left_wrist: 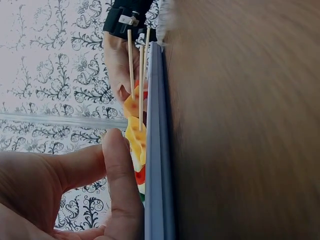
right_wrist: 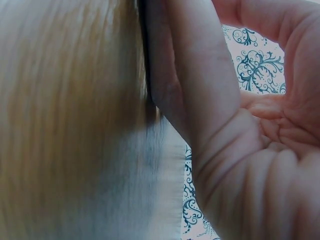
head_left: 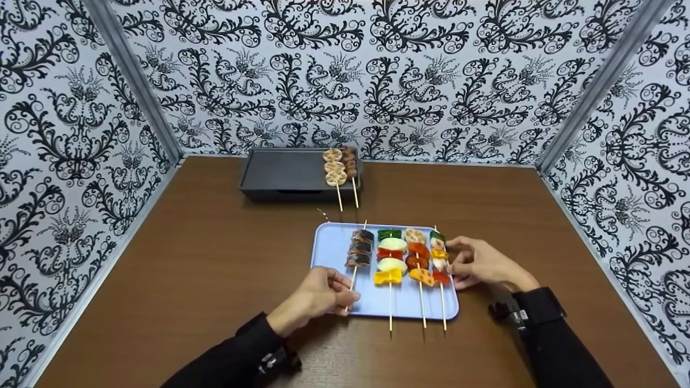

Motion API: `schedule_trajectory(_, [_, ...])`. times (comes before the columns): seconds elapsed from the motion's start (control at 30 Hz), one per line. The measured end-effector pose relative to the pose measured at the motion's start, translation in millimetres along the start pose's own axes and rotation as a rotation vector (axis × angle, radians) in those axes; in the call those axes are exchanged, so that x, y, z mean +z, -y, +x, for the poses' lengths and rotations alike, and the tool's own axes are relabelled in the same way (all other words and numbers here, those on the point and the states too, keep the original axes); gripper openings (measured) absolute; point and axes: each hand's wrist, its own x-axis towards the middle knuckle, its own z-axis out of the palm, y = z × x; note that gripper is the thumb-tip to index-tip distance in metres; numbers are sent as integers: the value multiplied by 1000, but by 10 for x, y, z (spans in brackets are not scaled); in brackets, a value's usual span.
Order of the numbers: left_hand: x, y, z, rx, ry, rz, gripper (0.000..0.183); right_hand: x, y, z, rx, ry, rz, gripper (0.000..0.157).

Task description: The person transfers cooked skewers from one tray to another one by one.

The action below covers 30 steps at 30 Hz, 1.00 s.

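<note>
My left hand [head_left: 318, 296] pinches the bare stick of a fish skewer [head_left: 359, 248] with dark-skinned chunks, at the left of a pale blue tray [head_left: 329, 237]. In the left wrist view, that hand's thumb and finger are above the tray rim [left_wrist: 156, 150]; the stick is hidden there. At the tray's right rim, my right hand [head_left: 480, 264] grips with curled fingers, its fingertips close beside a mixed vegetable skewer [head_left: 440, 253]. Between the hands lie a skewer with yellow pepper [head_left: 388, 277] and one with lotus root [head_left: 414, 235]. The right wrist view hides that hand's contact.
Behind the tray, a dark grey grill [head_left: 288, 170] stands near the patterned back wall. At its right end lie a lotus root skewer [head_left: 335, 167] and a brown meat skewer [head_left: 349, 161], sticks jutting over the front. Patterned panels enclose the brown table [head_left: 215, 258].
</note>
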Motion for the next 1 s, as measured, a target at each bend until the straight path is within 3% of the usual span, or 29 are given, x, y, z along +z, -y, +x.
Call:
schedule_trajectory(0.6, [163,-59,24,27,3,79,41,0,10,-3,-7,8,31,65])
schedule_trajectory(1.0, [157,-95,-4,48,6,172,32,7,9,1,-6,4,21,65])
